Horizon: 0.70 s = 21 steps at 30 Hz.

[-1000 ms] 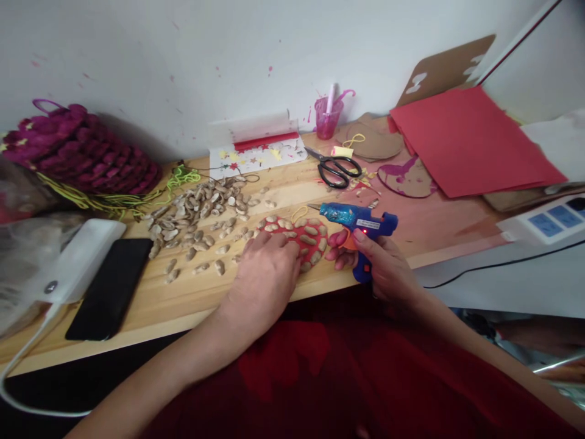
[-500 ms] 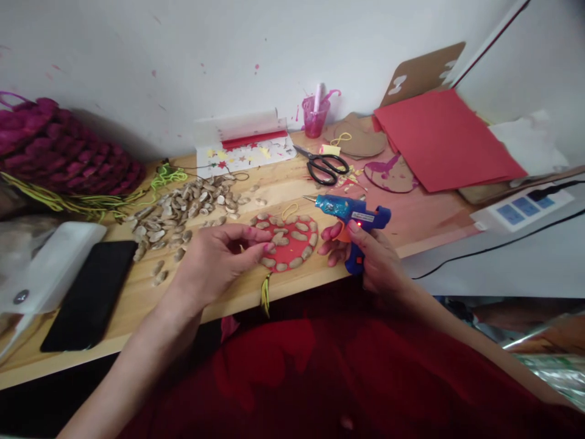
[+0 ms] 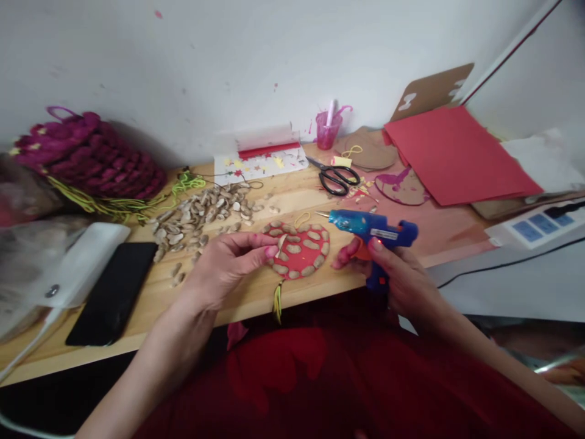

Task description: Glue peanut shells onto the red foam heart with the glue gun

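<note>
A peanut shell half (image 3: 280,245) is pinched between the thumb and forefinger of my left hand (image 3: 233,262), over the left side of a red disc (image 3: 298,261). Peanut shells line the disc's rim, and several more lie on its middle. A yellow loop shows at its top and a green-yellow tassel (image 3: 277,302) hangs over the table edge. To the right of the disc, my right hand (image 3: 395,268) grips a blue glue gun (image 3: 375,227), its metal nozzle pointing left and a small red light lit. Left of the disc lies a pile of peanut shells (image 3: 205,210).
Black scissors (image 3: 338,178) lie behind the disc, near a pink-stained cup (image 3: 328,131). Red sheets (image 3: 461,155) and a power strip (image 3: 532,225) are on the right. A phone (image 3: 112,292), a white device (image 3: 89,256) and a purple pine-cone-like craft (image 3: 98,158) stand left.
My left hand has drawn the shell half slightly back and turned it, so its pale inside shows. The whole view has shifted, moving things rightward and down. The glue gun stays in my right hand.
</note>
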Each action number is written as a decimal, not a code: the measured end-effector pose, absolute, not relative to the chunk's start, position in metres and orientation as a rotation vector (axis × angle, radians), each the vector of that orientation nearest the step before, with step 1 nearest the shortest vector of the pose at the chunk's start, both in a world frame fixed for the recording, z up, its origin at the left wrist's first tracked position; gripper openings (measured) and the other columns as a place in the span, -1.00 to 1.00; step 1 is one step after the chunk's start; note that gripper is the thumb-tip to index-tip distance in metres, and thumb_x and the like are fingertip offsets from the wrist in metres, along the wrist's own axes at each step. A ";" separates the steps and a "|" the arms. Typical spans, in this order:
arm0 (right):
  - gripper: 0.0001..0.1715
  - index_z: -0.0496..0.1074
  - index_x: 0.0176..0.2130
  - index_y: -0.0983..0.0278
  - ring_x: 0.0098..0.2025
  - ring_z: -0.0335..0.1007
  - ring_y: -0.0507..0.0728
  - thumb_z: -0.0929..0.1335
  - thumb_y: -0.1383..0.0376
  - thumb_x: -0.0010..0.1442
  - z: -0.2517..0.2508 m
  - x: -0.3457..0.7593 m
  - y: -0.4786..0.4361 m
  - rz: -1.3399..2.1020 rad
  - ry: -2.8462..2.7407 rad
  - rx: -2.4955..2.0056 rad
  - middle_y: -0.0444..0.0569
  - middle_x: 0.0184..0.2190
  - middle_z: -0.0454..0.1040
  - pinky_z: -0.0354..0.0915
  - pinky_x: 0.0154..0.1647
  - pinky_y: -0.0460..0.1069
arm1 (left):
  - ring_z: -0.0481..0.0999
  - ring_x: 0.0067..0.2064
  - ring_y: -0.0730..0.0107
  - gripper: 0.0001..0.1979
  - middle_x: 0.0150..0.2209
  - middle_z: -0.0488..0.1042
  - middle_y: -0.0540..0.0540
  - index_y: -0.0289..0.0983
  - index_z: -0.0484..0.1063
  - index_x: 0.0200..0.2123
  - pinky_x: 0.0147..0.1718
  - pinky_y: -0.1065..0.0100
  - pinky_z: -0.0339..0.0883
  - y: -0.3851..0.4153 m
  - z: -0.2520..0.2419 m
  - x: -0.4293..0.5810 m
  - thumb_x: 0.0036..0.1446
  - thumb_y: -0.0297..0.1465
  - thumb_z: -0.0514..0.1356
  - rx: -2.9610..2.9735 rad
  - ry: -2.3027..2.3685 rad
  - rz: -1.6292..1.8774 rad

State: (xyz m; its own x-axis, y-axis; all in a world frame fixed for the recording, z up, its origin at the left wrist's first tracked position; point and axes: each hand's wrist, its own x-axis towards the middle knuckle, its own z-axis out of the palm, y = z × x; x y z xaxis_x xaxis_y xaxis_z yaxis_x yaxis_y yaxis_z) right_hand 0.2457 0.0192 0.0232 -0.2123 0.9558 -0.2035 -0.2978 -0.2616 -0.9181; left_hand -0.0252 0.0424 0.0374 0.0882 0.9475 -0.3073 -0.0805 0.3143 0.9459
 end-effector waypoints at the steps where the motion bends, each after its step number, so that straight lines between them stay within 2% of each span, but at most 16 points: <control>1: -0.69 0.54 -0.30 0.19 -0.22 0.59 0.18 0.41 0.02 0.27 0.028 0.246 0.019 1.624 -0.970 -1.034 0.00 -0.26 0.60 0.50 -0.17 0.04 | 0.48 -0.46 0.53 -0.67 -0.46 0.60 -0.05 -0.28 0.67 -0.38 -0.44 0.48 0.40 0.043 0.039 -0.024 -0.27 -0.29 0.58 0.846 1.185 0.973; 4: -0.69 0.55 -0.25 0.20 -0.37 0.54 0.12 0.39 0.02 0.30 0.041 0.246 0.018 1.640 -1.066 -0.997 0.02 -0.25 0.59 0.47 -0.34 0.01 | 0.41 -0.50 0.60 -0.62 -0.53 0.52 -0.01 -0.31 0.65 -0.39 -0.51 0.55 0.32 0.042 0.041 -0.019 -0.32 -0.30 0.60 0.628 1.070 0.948; 8: -0.64 0.54 -0.25 0.22 -0.56 0.37 0.00 0.35 0.01 0.34 0.053 0.244 0.016 1.681 -1.291 -0.969 -0.02 -0.38 0.56 0.31 -0.56 -0.08 | 0.39 -0.48 0.61 -0.67 -0.53 0.46 0.01 -0.35 0.62 -0.36 -0.48 0.57 0.31 0.039 0.037 -0.014 -0.19 -0.32 0.57 0.546 0.924 0.922; 13: -0.61 0.51 -0.23 0.22 -0.59 0.33 -0.01 0.30 -0.01 0.37 0.054 0.241 0.012 1.692 -1.376 -0.965 -0.05 -0.48 0.53 0.23 -0.59 -0.10 | 0.36 -0.47 0.60 -0.71 -0.51 0.44 -0.01 -0.36 0.57 -0.38 -0.48 0.54 0.28 0.036 0.033 -0.012 -0.09 -0.33 0.53 0.507 0.837 0.923; 21: -0.57 0.47 -0.26 0.22 -0.55 0.36 0.03 0.28 -0.05 0.37 0.046 0.240 0.009 1.657 -1.409 -1.014 -0.05 -0.51 0.50 0.26 -0.61 -0.10 | 0.34 -0.45 0.58 -0.74 -0.50 0.41 -0.01 -0.37 0.53 -0.40 -0.48 0.54 0.26 0.036 0.030 -0.006 -0.04 -0.34 0.50 0.477 0.806 0.933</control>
State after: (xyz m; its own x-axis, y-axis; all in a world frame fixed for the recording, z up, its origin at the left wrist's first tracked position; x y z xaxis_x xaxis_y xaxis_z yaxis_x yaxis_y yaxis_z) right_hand 0.2400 0.0090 0.0458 -0.4267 0.8977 -0.1100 -0.0356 -0.1382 -0.9898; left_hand -0.0061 0.0359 0.0304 0.3440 0.8500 -0.3989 -0.5180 0.5262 0.6744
